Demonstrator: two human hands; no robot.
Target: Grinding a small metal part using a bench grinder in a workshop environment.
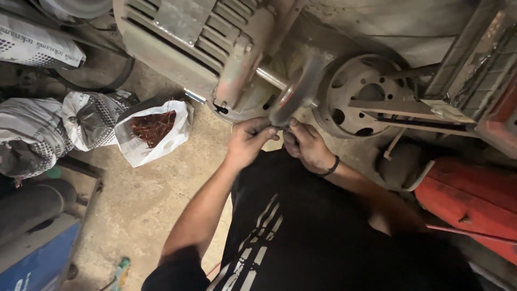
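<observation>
grey metal tool (295, 94) clamped low between left hand (249, 141) and right hand (307, 145), beside pulley wheel (358, 94)

Both hands (277, 141) on blurred metal tool (296, 94)

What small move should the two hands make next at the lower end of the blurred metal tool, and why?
Probably steady the grip before applying force. The left hand and right hand meet at the lower end of a blurred grey metal tool, which reaches up to the shaft between the motor and the pulley wheel. The blur suggests it is not yet settled.
</observation>
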